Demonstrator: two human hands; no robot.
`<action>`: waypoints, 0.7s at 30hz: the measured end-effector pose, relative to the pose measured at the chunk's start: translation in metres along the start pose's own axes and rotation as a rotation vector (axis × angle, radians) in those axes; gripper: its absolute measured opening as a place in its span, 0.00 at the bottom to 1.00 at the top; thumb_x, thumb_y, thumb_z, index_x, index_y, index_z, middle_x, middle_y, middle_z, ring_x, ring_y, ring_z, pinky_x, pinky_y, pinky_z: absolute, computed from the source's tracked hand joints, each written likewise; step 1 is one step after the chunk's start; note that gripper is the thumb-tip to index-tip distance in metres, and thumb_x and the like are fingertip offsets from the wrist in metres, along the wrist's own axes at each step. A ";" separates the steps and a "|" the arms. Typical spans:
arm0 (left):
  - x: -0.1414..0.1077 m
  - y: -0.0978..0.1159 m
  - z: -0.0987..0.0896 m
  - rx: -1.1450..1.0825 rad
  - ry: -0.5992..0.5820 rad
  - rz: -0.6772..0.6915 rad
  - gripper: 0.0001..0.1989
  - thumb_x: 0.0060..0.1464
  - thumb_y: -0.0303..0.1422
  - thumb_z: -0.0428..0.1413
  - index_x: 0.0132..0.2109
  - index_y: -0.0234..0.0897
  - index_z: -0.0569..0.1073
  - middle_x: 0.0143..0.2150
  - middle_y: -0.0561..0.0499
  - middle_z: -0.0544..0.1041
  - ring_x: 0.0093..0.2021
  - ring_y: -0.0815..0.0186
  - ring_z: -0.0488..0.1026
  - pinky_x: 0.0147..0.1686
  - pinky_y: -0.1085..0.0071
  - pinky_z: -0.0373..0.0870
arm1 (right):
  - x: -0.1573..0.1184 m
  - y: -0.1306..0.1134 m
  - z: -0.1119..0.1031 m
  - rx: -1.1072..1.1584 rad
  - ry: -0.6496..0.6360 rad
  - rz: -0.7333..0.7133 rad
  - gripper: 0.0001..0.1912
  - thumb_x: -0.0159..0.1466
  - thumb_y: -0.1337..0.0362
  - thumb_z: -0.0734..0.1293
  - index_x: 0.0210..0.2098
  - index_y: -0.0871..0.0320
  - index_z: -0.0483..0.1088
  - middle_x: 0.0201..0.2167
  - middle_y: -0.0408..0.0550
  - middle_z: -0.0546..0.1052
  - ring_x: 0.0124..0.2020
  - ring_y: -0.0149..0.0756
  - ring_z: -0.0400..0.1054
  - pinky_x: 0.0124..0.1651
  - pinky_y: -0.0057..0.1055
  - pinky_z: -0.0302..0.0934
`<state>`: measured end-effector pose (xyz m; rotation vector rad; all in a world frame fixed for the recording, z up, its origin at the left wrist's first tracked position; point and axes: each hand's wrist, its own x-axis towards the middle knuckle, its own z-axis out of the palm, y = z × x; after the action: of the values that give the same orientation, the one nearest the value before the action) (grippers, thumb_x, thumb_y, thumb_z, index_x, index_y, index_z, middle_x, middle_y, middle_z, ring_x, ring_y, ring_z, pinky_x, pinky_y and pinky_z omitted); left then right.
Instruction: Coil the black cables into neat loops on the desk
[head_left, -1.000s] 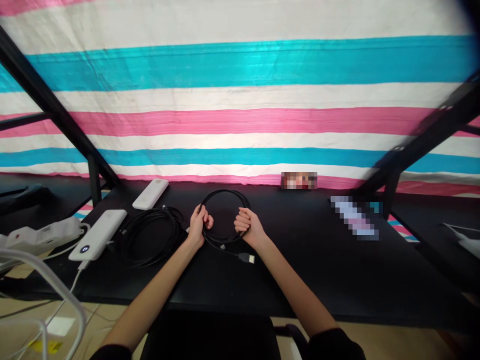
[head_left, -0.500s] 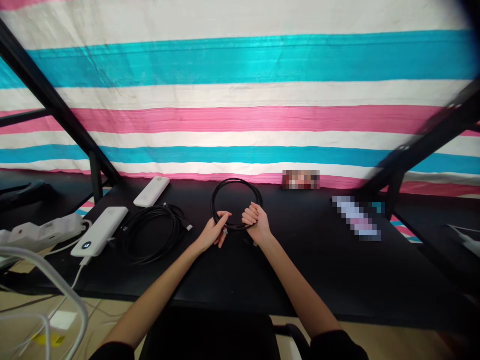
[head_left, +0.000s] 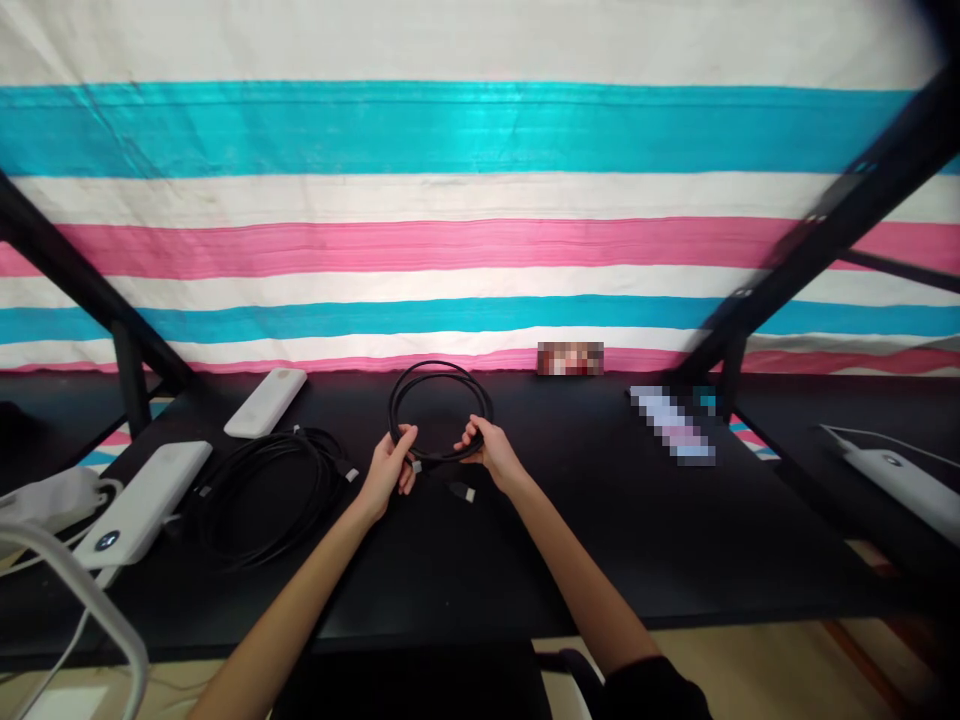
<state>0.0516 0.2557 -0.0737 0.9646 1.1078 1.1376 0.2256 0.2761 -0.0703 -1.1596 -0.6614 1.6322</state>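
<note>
A black cable (head_left: 442,364) is wound into a round coil above the middle of the desk, held between both hands. My left hand (head_left: 388,470) is closed on the coil's lower left side, thumb on top. My right hand (head_left: 491,450) pinches its lower right side. One plug (head_left: 463,491) of this cable hangs below the coil between my hands, and a smaller light connector tip (head_left: 418,467) shows beside my left fingers. To the left lies a second, larger coil of black cable (head_left: 262,550) with its plug near my left wrist.
Two white power banks (head_left: 266,402) lie on the black desk (head_left: 600,560) at the left, near a white power strip (head_left: 52,505) and a thick white cable. Toward the right are a blurred-out flat item (head_left: 675,427) and another white power bank (head_left: 904,485). Black slanted frame bars (head_left: 817,225) flank a striped sheet.
The view has turned slightly right. My right hand has gone from a fist to a looser pinch on the coil, and the cable's plug now shows clearly below it.
</note>
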 end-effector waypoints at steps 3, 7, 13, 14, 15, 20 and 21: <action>-0.001 0.005 -0.001 -0.029 0.001 -0.011 0.23 0.54 0.47 0.55 0.50 0.34 0.68 0.15 0.65 0.60 0.08 0.78 0.53 0.08 0.80 0.48 | 0.000 0.000 -0.001 -0.039 0.029 0.022 0.15 0.68 0.57 0.61 0.35 0.63 0.69 0.26 0.41 0.71 0.25 0.28 0.68 0.27 0.26 0.64; -0.004 0.008 0.001 -0.042 -0.024 -0.028 0.33 0.50 0.52 0.56 0.56 0.34 0.65 0.11 0.66 0.58 0.07 0.74 0.56 0.08 0.80 0.49 | 0.001 -0.002 -0.002 -0.067 0.063 0.035 0.15 0.68 0.56 0.61 0.37 0.63 0.69 0.27 0.42 0.71 0.25 0.27 0.67 0.27 0.26 0.65; -0.004 0.008 0.004 -0.033 -0.070 -0.041 0.37 0.49 0.52 0.55 0.59 0.31 0.61 0.07 0.66 0.57 0.07 0.71 0.57 0.09 0.80 0.48 | 0.002 -0.004 -0.003 -0.114 0.099 0.039 0.14 0.68 0.56 0.61 0.39 0.63 0.69 0.29 0.43 0.72 0.25 0.27 0.67 0.27 0.26 0.65; -0.004 0.008 0.004 -0.030 -0.073 -0.038 0.38 0.49 0.52 0.56 0.59 0.31 0.61 0.07 0.66 0.57 0.07 0.71 0.56 0.09 0.80 0.48 | 0.002 -0.004 -0.004 -0.128 0.107 0.038 0.14 0.68 0.56 0.61 0.39 0.63 0.69 0.29 0.43 0.72 0.25 0.27 0.67 0.27 0.26 0.64; -0.003 0.008 0.003 -0.028 -0.076 -0.034 0.39 0.48 0.52 0.57 0.59 0.30 0.60 0.07 0.66 0.57 0.07 0.71 0.56 0.09 0.80 0.48 | 0.003 -0.005 -0.004 -0.143 0.116 0.038 0.14 0.68 0.56 0.61 0.39 0.63 0.69 0.29 0.43 0.72 0.25 0.27 0.67 0.26 0.26 0.64; -0.003 0.006 0.003 -0.006 -0.083 -0.016 0.39 0.48 0.51 0.57 0.59 0.30 0.59 0.06 0.67 0.57 0.07 0.72 0.55 0.09 0.80 0.50 | 0.004 -0.006 -0.006 -0.225 0.155 0.027 0.14 0.68 0.57 0.61 0.40 0.63 0.69 0.30 0.43 0.72 0.24 0.27 0.66 0.26 0.26 0.64; -0.004 0.005 0.003 0.000 -0.081 -0.011 0.38 0.48 0.51 0.57 0.59 0.30 0.59 0.06 0.67 0.57 0.07 0.72 0.55 0.09 0.80 0.50 | 0.004 -0.006 -0.006 -0.239 0.158 0.023 0.14 0.68 0.57 0.61 0.40 0.63 0.69 0.30 0.43 0.72 0.24 0.27 0.66 0.26 0.26 0.64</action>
<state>0.0538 0.2530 -0.0674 0.9950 1.0472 1.0802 0.2337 0.2811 -0.0690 -1.4571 -0.7576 1.4903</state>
